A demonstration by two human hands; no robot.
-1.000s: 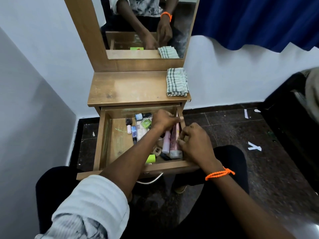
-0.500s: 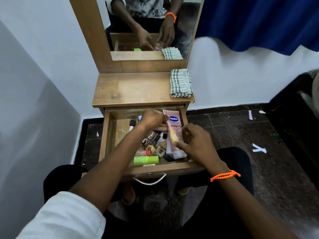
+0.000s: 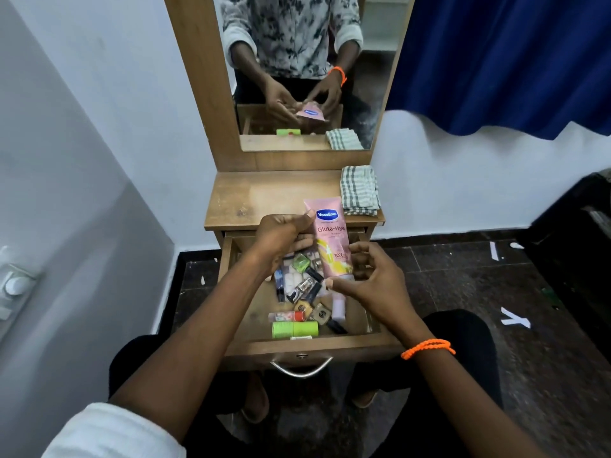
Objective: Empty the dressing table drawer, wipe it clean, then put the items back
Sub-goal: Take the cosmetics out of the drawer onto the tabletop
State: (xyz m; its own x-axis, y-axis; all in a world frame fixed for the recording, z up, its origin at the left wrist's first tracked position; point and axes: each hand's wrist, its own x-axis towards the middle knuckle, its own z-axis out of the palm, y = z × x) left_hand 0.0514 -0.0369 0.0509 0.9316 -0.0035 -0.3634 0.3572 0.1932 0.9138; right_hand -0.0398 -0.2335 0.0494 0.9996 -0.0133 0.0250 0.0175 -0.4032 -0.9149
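The wooden drawer (image 3: 307, 348) of the dressing table stands pulled out, with several small cosmetics inside: a green tube (image 3: 295, 328), a red-capped bottle (image 3: 287, 316), small square jars (image 3: 318, 313). A pink Vaseline lotion tube (image 3: 331, 237) is held upright above the drawer's back. My left hand (image 3: 283, 239) grips its upper left edge. My right hand (image 3: 369, 280) pinches its lower end near the cap. A folded checked cloth (image 3: 359, 189) lies on the right of the tabletop (image 3: 261, 200).
A mirror (image 3: 304, 71) rises behind the tabletop and reflects my hands. A grey wall stands close on the left with a switch (image 3: 15, 285). A blue curtain (image 3: 509, 57) hangs at the upper right, dark furniture (image 3: 582, 233) at the right. My knees sit under the drawer.
Both hands have lifted the pink lotion tube out of the drawer, from lying among the cosmetics to upright above the drawer's back edge. The view has shifted closer.
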